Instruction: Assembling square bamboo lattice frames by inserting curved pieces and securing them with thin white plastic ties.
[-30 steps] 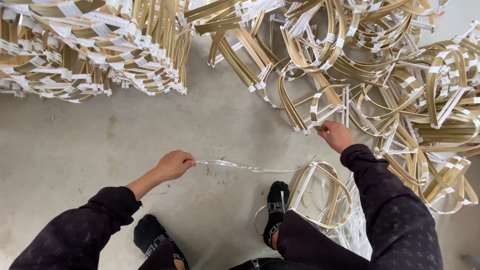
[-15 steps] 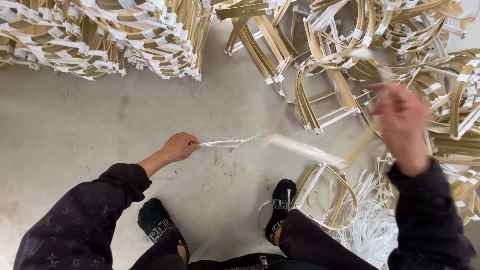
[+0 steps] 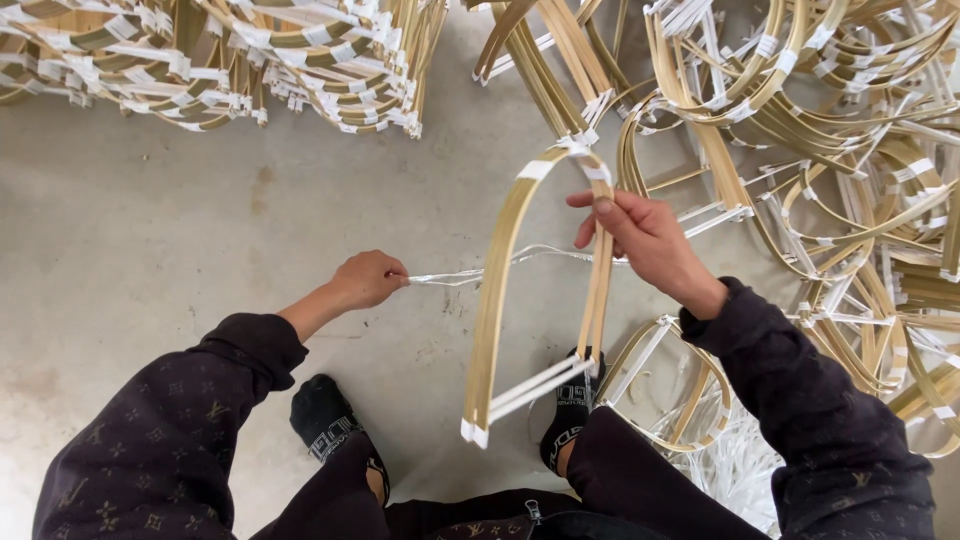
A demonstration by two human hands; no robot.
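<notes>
Right hand (image 3: 645,240) is gripping one leg of an arched bamboo frame (image 3: 535,290), fingers wrapped closed around it, holding it upright over the concrete floor (image 3: 200,230). Left hand (image 3: 368,279) is pinching the end of a white plastic strip (image 3: 480,272), fingers shut; strip is stretching taut across to the frame. Piles of similar bamboo frames (image 3: 800,130) are lying behind and beside. Black-socked feet (image 3: 325,420) are resting below.

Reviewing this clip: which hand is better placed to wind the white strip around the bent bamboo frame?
Likely the left hand: it pinches the white strip's free end, pulled taut. The right hand is busy gripping the arched bamboo frame.
</notes>
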